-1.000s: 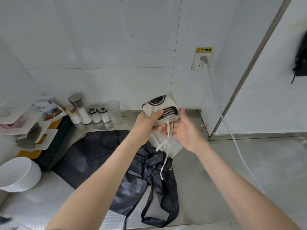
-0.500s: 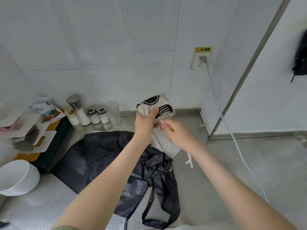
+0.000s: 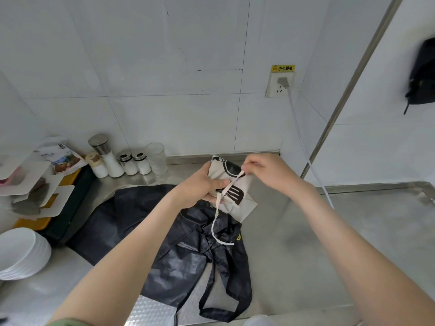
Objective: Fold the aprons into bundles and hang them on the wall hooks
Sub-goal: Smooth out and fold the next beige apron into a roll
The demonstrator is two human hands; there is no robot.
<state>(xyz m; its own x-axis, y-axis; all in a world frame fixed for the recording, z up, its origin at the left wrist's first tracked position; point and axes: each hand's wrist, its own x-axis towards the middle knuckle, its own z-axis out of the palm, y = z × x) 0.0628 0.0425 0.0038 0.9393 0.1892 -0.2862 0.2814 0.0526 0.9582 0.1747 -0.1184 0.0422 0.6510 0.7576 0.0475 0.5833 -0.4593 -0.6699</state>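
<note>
Two aprons: left grip [image 3: 200, 187] holds the cream printed cloth bundle [image 3: 242, 184], axis eleven-to-five; right grip [image 3: 270, 170] pinches its white tie [image 3: 215, 220]; black glossy apron [image 3: 200, 262] at six.

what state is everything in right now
cream apron, folded into a bundle
tie, taut across the bundle, end dangling
left hand, grips the bundle
right hand, pinches the tie
black apron, unfolded, spread on the counter
plug, in the socket
bowls, stacked
shakers, upright, capped
dark item, hanging up
</note>
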